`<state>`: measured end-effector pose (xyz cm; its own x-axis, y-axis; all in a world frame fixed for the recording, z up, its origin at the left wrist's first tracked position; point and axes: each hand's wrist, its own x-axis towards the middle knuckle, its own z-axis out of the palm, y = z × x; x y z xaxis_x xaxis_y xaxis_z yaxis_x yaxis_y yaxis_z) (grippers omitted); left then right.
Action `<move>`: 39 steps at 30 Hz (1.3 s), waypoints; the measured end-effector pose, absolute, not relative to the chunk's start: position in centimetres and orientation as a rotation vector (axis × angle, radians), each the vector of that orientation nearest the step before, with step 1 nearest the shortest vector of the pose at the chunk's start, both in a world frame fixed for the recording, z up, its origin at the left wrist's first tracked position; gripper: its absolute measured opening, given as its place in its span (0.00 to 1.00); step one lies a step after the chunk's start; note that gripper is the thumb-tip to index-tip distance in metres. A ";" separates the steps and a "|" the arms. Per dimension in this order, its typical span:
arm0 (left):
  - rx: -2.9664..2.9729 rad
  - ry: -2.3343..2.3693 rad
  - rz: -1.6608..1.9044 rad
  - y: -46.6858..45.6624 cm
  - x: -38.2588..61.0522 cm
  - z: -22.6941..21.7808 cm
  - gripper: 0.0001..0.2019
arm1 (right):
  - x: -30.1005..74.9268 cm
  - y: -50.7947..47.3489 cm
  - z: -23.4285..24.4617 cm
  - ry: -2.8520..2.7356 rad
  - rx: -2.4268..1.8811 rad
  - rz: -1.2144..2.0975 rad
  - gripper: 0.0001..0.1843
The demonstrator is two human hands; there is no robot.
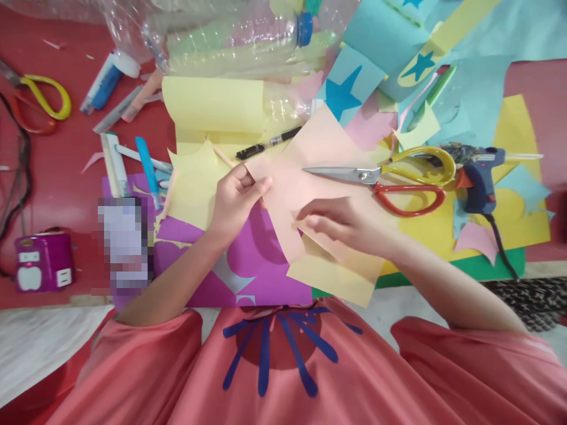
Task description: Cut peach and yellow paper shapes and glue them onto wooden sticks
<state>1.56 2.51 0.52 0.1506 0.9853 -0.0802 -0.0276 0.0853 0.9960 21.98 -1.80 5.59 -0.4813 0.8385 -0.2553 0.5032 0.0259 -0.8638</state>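
Peach paper [283, 198], partly over purple sheet [277, 286], is pinched at L edge by L hand [239, 198]; R hand [332, 219] half-curled at lower edge (grip can't be told). Creases are best avoided w/ light, even pressure.

Purple box [45, 262]: bears a white apple-shaped emblem [29, 277] on its front; lettering, none that can be read.
Black pen [268, 143]: has a pale printed band [276, 140] on the barrel, its print too small to make out.
Phone [126, 242]: screen pixelated, content unreadable.
Light-blue strip [374, 74]: carries a darker blue star [343, 94], a plain shape.
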 end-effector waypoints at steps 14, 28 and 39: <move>1.659 1.086 0.811 1.9 1.3 -0.2 0.12 | 28.4 -2.2 4.5 -2.348 -1.977 0.056 0.17; 1.785 1.083 0.662 1.8 1.3 0.2 0.12 | 28.8 -1.7 3.0 -2.357 -1.891 -0.176 0.10; 1.802 1.125 0.841 1.7 1.4 0.3 0.09 | 27.7 -2.6 4.3 -2.346 -1.859 -0.082 0.10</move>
<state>1.37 1.67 0.26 0.3744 0.9210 0.1081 0.3646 -0.2534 0.8960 27.68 -2.63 4.26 -0.2225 0.9635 0.1490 0.9715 0.2319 -0.0487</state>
